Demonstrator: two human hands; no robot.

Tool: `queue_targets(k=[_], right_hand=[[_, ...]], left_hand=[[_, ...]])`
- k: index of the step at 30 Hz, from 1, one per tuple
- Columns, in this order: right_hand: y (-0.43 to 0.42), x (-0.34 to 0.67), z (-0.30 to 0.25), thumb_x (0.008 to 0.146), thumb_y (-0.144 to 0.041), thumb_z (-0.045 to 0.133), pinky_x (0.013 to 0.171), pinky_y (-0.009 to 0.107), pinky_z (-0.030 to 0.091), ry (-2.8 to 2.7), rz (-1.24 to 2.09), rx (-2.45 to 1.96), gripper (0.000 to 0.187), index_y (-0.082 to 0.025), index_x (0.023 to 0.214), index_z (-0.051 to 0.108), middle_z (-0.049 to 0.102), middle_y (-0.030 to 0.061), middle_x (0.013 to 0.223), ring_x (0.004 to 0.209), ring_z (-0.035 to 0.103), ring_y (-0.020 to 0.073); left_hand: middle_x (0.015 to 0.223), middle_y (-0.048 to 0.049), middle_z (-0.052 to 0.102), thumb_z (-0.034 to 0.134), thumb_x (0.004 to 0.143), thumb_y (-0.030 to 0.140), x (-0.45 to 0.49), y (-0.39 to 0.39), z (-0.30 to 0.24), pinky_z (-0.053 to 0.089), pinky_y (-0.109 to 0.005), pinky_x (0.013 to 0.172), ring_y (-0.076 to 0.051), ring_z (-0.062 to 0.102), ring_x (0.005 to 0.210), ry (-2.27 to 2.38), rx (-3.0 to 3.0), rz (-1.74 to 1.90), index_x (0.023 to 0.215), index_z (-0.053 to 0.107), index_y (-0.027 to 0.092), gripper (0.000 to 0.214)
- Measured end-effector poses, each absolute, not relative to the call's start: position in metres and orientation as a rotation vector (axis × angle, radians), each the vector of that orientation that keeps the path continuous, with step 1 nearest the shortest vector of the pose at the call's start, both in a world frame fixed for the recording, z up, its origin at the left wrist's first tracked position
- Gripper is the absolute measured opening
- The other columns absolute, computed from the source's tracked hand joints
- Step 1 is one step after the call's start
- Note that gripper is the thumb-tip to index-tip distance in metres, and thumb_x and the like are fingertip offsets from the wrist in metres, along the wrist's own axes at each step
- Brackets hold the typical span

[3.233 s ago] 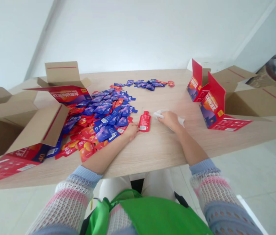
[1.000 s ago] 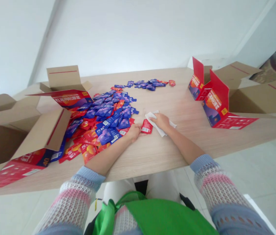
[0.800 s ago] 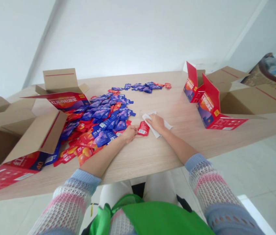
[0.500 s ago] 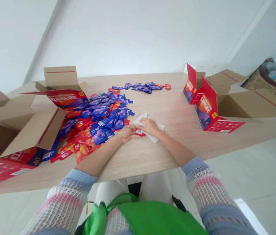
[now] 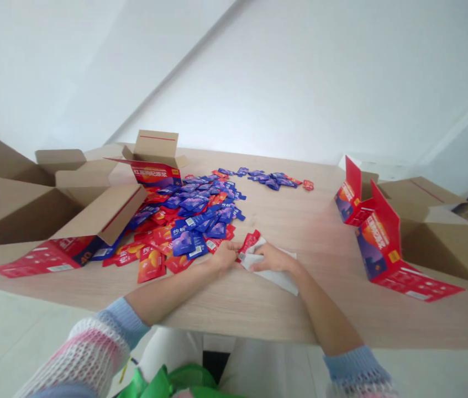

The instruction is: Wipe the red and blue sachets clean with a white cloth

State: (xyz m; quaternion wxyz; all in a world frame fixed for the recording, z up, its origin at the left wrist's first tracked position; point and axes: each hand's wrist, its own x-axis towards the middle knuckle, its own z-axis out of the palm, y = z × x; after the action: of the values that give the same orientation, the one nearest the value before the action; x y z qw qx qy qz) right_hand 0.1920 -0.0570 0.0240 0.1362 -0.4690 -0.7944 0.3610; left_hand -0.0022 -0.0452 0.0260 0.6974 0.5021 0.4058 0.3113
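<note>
Holds 1 red pouch (image 5: 251, 241) just right of the left hand (image 5: 229, 253), with thumb and fingers seemingly closed on its left edge. Presses 1 white cloth (image 5: 277, 279) over part of this pouch with the right hand (image 5: 272, 258), clamped on the cloth and bent over it, with a loose end spread beneath the wrist. Cannot make out the fingertip contact under the fold, nor tell whether resting fully on the counter (image 5: 204, 312) or slightly raised.

Looks like the wiping of 1 pouch, with the cloth already against its surface. Probably calls next for a steady edge grip from the left hand and a light stroke of the cloth from the right, without squeezing the soft packet.

Counted outward from the hands: 1 pouch held, 1 cloth. Near, left of the left hand: 1 heap of pouches (image 5: 194, 204), red and blue, too overlapped to count. Beyond the 2 hands, well apart: 1 loose row of pouches (image 5: 274, 181), mostly blue, too crowded for a sure count, with 1 red end pouch (image 5: 308, 185) at its right. Well left of the left hand: 2 open cartons, 1 near left carton (image 5: 115, 213) and 1 far left carton (image 5: 154, 173). Well right of the right hand: 2 more, 1 near right carton (image 5: 377, 235) and 1 far right carton (image 5: 348, 196).
</note>
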Motion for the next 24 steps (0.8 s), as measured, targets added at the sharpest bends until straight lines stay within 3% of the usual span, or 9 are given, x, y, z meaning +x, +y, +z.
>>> queue_targets(k=[5, 8, 11, 14, 18, 24], right_hand=[[-0.059, 0.198, 0.024, 0.072, -0.042, 0.068, 0.060, 0.024, 0.039, -2.348, 0.850, -1.489, 0.026, -0.016, 0.075, 0.067, 0.065, -0.0002, 0.073, 0.065, 0.054, 0.0156], [-0.058, 0.197, 0.025, 0.073, -0.042, 0.067, 0.069, 0.027, 0.041, -2.359, 0.800, -1.476, 0.027, -0.017, 0.083, 0.068, 0.069, 0.0036, 0.088, 0.077, 0.058, 0.0196], [-0.058, 0.197, 0.026, 0.073, -0.040, 0.068, 0.070, 0.027, 0.041, -2.376, 0.790, -1.489, 0.026, -0.017, 0.083, 0.067, 0.069, 0.0038, 0.088, 0.077, 0.058, 0.0195], [-0.060, 0.198, 0.028, 0.074, -0.039, 0.067, 0.066, 0.026, 0.040, -2.388, 0.809, -1.478, 0.024, -0.016, 0.081, 0.066, 0.068, 0.0025, 0.083, 0.072, 0.057, 0.0175], [-0.061, 0.197, 0.030, 0.075, -0.040, 0.065, 0.060, 0.024, 0.036, -2.381, 0.820, -1.469, 0.024, -0.016, 0.077, 0.064, 0.064, 0.0000, 0.076, 0.066, 0.053, 0.0150], [-0.061, 0.198, 0.029, 0.075, -0.043, 0.064, 0.052, 0.023, 0.030, -2.355, 0.849, -1.600, 0.026, -0.016, 0.074, 0.063, 0.059, -0.0014, 0.066, 0.056, 0.048, 0.0126]], left_hand=[[0.076, -0.0073, 0.073, 0.051, 0.062, 0.005, -0.042, -0.025, 0.074, 0.053, -0.028, 0.064, -0.023, 0.068, 0.074, 1.073, 1.424, 0.816, 0.092, 0.074, 0.009, 0.037], [0.094, -0.0047, 0.073, 0.050, 0.070, 0.008, -0.073, 0.000, 0.103, 0.049, -0.028, 0.079, -0.024, 0.065, 0.095, 1.499, 1.796, 1.146, 0.107, 0.070, 0.016, 0.042], [0.111, -0.0115, 0.068, 0.049, 0.077, 0.009, -0.096, 0.025, 0.121, 0.043, -0.033, 0.090, -0.027, 0.061, 0.106, 2.003, 2.023, 1.194, 0.120, 0.063, 0.017, 0.045], [0.124, -0.0173, 0.059, 0.042, 0.084, 0.008, -0.113, 0.048, 0.124, 0.041, -0.036, 0.093, -0.028, 0.058, 0.111, 2.183, 2.194, 1.119, 0.132, 0.050, 0.015, 0.050], [0.132, -0.0208, 0.052, 0.038, 0.086, 0.008, -0.132, 0.070, 0.110, 0.040, -0.040, 0.097, -0.030, 0.049, 0.122, 2.065, 2.482, 0.928, 0.136, 0.045, 0.011, 0.050], [0.130, -0.0115, 0.057, 0.044, 0.071, 0.001, -0.162, 0.081, 0.093, 0.035, -0.033, 0.105, -0.021, 0.050, 0.123, 1.434, 2.675, 0.634, 0.115, 0.065, 0.016, 0.051]])
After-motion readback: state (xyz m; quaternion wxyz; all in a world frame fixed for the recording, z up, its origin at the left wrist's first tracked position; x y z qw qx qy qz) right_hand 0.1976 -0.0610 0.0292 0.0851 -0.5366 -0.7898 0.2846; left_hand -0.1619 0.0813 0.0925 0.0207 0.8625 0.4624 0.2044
